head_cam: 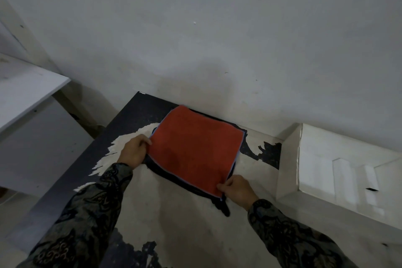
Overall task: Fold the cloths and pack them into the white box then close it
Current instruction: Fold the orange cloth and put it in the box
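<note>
An orange-red cloth (195, 148) with a pale edge lies spread flat on top of a dark cloth (220, 204), whose edges peek out beneath it. My left hand (133, 151) pinches the orange cloth's left corner. At the cloth's near corner, my right hand (237, 189) pinches the edge. The white box (289, 159) stands open to the right of the cloths, its inside showing and its lid leaning back at the wall.
The work surface (185, 224) is a worn table, dark with pale patches, pushed against a white wall (217, 39). A white shelf (28, 91) juts in at the left, with floor below it.
</note>
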